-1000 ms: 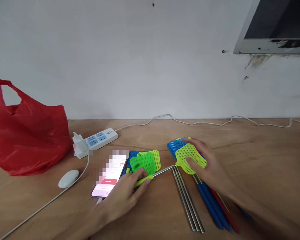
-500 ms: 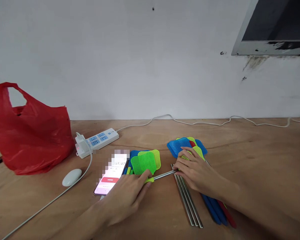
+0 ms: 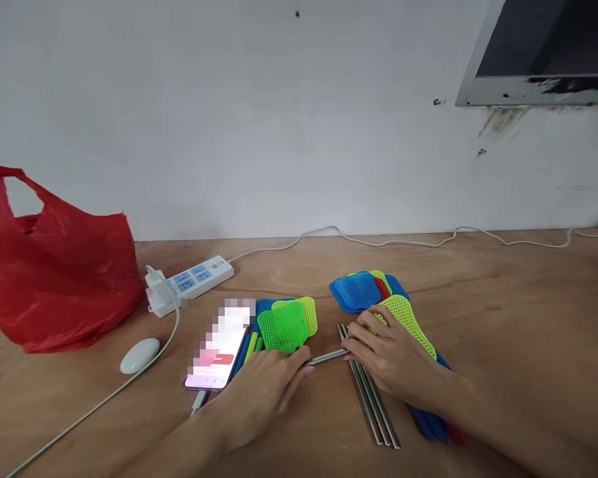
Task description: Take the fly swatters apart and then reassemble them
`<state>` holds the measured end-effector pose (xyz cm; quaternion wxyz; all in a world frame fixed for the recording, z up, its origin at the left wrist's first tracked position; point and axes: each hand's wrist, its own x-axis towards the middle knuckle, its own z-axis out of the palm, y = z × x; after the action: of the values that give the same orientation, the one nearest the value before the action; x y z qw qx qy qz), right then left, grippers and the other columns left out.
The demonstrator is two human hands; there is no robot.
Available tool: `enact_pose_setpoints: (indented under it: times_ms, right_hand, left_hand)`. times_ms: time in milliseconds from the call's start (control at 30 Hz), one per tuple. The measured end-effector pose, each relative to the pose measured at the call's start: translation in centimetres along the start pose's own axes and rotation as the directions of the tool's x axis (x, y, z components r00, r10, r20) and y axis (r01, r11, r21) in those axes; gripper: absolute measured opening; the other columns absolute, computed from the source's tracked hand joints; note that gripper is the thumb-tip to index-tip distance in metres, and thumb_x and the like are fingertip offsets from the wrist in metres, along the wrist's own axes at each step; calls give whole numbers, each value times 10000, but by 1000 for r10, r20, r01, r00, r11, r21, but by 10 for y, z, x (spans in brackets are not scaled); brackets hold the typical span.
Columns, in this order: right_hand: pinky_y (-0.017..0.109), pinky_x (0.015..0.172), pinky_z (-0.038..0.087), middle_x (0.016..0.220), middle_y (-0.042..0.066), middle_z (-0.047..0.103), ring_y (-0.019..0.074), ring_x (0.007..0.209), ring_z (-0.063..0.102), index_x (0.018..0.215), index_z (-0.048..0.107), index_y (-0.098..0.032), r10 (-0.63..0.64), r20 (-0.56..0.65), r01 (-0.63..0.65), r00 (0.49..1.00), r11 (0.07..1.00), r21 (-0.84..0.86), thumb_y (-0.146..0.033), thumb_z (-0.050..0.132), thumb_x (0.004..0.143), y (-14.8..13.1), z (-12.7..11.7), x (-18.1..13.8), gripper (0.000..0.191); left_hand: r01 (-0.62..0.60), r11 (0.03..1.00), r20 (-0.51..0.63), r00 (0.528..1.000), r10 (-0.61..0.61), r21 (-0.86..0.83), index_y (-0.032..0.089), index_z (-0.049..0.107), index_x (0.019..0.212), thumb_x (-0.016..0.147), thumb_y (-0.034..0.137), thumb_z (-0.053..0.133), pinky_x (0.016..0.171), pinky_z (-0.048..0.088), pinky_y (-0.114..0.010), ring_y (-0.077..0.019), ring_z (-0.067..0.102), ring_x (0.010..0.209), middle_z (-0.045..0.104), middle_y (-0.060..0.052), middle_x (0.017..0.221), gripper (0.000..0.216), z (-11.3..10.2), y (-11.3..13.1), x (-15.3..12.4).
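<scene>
Two bare hands are being held low over a wooden surface (image 3: pixel 503 312), one at each end of a short metal rod (image 3: pixel 327 357). The left hand (image 3: pixel 264 392) is being rested at the rod's left end, fingers (image 3: pixel 299 369) curled down onto it, just below a green mesh swatter head (image 3: pixel 282 326). The right hand (image 3: pixel 391 355) is being closed on the rod's right end, its fingertips pinched together there; how firmly the rod is being gripped cannot be told. The rod is being kept nearly level, just above the surface, between two heaps of swatter parts. Behind the left hand, green, yellow and blue heads are being overlapped beside a lit phone (image 3: pixel 216 355). Under and behind the right hand, a pile of blue, red and yellow-green swatters (image 3: pixel 359 290) is being fanned out, and three bare metal rods (image 3: pixel 373 411) are being laid side by side, touching. Farther left, a white power strip (image 3: pixel 192 281), a white oval mouse (image 3: pixel 139 355) and a red plastic bag (image 3: pixel 54 279) are being kept.
</scene>
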<state>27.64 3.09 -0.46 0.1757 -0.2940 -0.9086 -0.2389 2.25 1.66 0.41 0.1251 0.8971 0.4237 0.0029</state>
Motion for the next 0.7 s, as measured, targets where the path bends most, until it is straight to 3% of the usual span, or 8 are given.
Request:
enact_pose_setpoints:
  times_ms: [133,200,267,400,567,700]
  right_hand:
    - [422,863,379,874,51,680,236,881,532,876,658,-193,61,-94,-55,994,996,63,-92,527,923,29,0,-17,172]
    - [408,816,394,894,59,695,241,881,537,927,667,-191,108,-67,-103,992,992,68,-67,494,927,43,-1,-29,213]
    - [399,789,412,899,70,694,241,863,541,911,664,-184,120,-46,-116,992,990,76,-77,473,940,50,-1,-38,222]
    - [394,792,452,902,71,697,241,859,570,923,672,-200,139,-64,-134,988,988,80,-122,471,970,50,0,-46,221]
    - [362,750,495,875,59,695,221,820,625,909,663,-206,136,-47,-130,990,985,117,-160,468,998,54,2,-54,220]
    - [338,659,479,838,59,683,212,750,626,865,645,-192,111,5,-111,994,990,88,-112,454,987,51,0,-51,240]
  left_hand:
    - [105,992,12,994,-106,64,201,600,1086,1079,357,233,631,460,-358,-325,704,777,727,-95,848,399,3,-13,-7]
    - [108,994,-17,994,-108,13,218,608,1093,1079,369,223,680,467,-359,-324,705,875,733,-97,935,414,2,-20,-14]
    - [79,995,-4,997,-79,-63,225,617,1051,1078,391,218,658,456,-339,-292,700,824,724,-75,903,433,1,-24,-20]
    - [33,992,-45,998,-39,-125,245,621,1039,1070,450,260,651,427,-311,-244,663,765,698,-39,860,416,0,-32,-26]
    - [-29,998,-46,999,27,-47,246,609,1002,1071,479,224,619,385,-306,-235,623,708,670,-29,804,455,-2,-44,-30]
    - [-31,999,-52,998,32,12,231,604,1014,1066,499,129,617,397,-318,-254,627,703,674,-55,812,548,-3,-39,-28]
